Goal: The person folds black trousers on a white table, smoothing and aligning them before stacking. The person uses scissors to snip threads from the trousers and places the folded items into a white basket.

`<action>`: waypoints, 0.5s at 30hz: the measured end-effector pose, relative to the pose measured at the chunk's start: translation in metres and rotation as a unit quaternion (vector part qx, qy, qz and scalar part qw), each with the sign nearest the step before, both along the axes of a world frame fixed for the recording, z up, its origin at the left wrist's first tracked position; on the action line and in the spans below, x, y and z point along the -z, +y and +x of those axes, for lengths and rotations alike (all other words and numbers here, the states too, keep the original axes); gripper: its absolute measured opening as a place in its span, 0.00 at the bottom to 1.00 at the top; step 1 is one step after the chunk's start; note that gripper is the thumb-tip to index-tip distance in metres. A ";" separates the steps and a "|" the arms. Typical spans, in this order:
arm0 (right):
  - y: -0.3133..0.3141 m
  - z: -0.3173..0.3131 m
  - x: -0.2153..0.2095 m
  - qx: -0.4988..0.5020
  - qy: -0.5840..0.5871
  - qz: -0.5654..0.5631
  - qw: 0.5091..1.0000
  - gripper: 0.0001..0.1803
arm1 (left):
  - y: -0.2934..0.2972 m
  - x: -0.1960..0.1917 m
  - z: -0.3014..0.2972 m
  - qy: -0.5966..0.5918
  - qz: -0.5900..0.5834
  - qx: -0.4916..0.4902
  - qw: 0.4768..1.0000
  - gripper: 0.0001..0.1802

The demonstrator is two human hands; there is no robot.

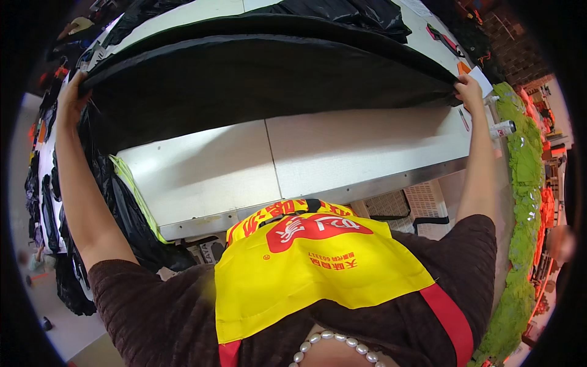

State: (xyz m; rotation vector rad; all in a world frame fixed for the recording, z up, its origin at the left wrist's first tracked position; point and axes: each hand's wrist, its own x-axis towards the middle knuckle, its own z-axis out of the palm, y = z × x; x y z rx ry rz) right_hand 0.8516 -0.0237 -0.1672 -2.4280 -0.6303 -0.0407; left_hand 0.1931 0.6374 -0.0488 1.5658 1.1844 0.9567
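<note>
A large sheet of black fabric (263, 79) is stretched wide above a white worktable (318, 159). My left hand (72, 98) grips its left corner, arm raised high. My right hand (469, 90) pinches its right corner near the table's right end. The near edge of the fabric hangs lifted off the tabletop, and its far part lies on the table. A second black layer (244, 27) sits just behind it.
A heap of black fabric (361, 13) lies at the table's far side, and more dark fabric with a yellow-green strip (131, 183) hangs off the left end. A white tube (502, 128) and a marker (465, 119) lie at the right. Green material (526, 183) runs along the right.
</note>
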 end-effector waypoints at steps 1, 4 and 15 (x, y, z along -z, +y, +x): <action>-0.004 -0.007 -0.009 0.002 -0.011 0.003 1.000 0.11 | -0.008 -0.019 0.004 0.008 0.024 0.001 1.000 0.10; -0.015 -0.052 -0.020 -0.019 -0.121 0.032 0.992 0.12 | 0.003 -0.037 -0.047 -0.114 0.027 0.021 0.993 0.11; -0.052 -0.242 0.164 -0.171 -0.079 -0.140 0.972 0.23 | -0.116 0.343 -0.219 -0.111 -0.205 -0.333 0.914 0.12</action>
